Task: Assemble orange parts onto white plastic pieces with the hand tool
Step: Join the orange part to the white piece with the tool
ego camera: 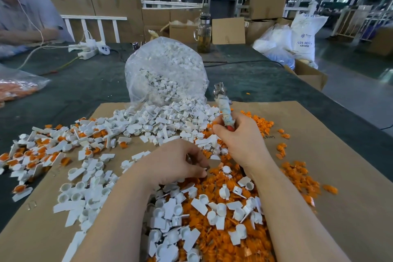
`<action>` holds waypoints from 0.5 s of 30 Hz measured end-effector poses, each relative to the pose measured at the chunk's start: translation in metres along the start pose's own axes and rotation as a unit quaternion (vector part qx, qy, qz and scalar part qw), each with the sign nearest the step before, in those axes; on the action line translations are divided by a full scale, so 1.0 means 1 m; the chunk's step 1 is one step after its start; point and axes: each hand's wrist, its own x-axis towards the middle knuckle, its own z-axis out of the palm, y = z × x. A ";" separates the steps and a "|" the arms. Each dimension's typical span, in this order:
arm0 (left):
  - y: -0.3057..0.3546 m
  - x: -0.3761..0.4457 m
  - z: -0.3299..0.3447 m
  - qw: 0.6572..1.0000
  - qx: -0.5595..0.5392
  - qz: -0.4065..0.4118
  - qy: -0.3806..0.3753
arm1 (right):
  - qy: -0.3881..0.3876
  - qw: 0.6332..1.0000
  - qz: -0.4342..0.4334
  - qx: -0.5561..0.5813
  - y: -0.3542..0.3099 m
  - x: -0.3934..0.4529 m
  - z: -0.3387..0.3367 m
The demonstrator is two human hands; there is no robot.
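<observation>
My right hand (238, 138) grips the hand tool (223, 108) by its cloth-wrapped handle, with the metal head pointing up and away. My left hand (176, 161) has its fingers curled, pinching a small piece at its fingertips over the pile; what the piece is stays hidden. Loose orange parts (297, 178) lie spread across the cardboard sheet (331, 208). White plastic pieces (89, 189) lie mixed among them. At the left sits a heap of white pieces with orange parts in them (32, 159).
A clear bag of white pieces (165, 70) spills open behind the pile. A bag of orange parts (17, 89) lies at the far left. A power strip (89, 51), a glass bottle (204, 34) and another person (25, 17) are at the back.
</observation>
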 end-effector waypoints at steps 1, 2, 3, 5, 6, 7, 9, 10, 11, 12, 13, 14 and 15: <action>0.000 0.000 0.001 1.000 0.002 0.000 -0.002 | -0.001 1.000 -0.004 -0.004 0.000 0.000 0.000; 0.000 0.000 0.002 1.000 0.005 0.001 -0.003 | -0.004 1.000 -0.009 -0.008 0.000 0.000 0.000; 0.001 0.001 0.003 1.000 0.010 0.002 -0.003 | -0.007 1.000 -0.014 -0.011 0.000 0.000 0.000; 0.002 0.003 0.005 1.000 0.023 0.003 0.001 | -0.013 1.000 -0.020 -0.016 0.000 0.001 0.000; 0.003 0.003 0.006 1.000 0.028 0.001 0.004 | -0.014 1.000 -0.020 -0.017 0.001 0.000 0.000; 0.004 0.004 0.006 1.000 0.030 -0.001 0.008 | -0.014 1.000 -0.021 -0.018 0.001 0.000 0.001; 0.004 0.004 0.008 0.999 0.031 -0.008 0.019 | -0.009 1.000 -0.021 -0.016 0.001 0.000 0.001; 0.005 0.004 0.008 0.999 0.035 -0.010 0.026 | -0.008 1.000 -0.021 -0.015 0.001 0.000 0.001; 0.005 0.003 0.008 0.998 0.043 -0.010 0.034 | -0.008 1.000 -0.021 -0.014 0.001 0.000 0.001; 0.005 0.003 0.008 0.998 0.052 -0.008 0.039 | -0.009 1.000 -0.021 -0.015 0.001 0.000 0.001; 0.006 0.003 0.008 0.997 0.060 -0.005 0.042 | -0.010 1.000 -0.022 -0.019 0.001 0.000 0.001; 0.006 0.003 0.009 0.997 0.064 -0.002 0.042 | -0.012 0.999 -0.025 -0.027 0.001 0.000 0.001; 0.007 0.003 0.009 0.997 0.063 -0.001 0.041 | -0.012 0.999 -0.028 -0.038 0.002 0.000 0.002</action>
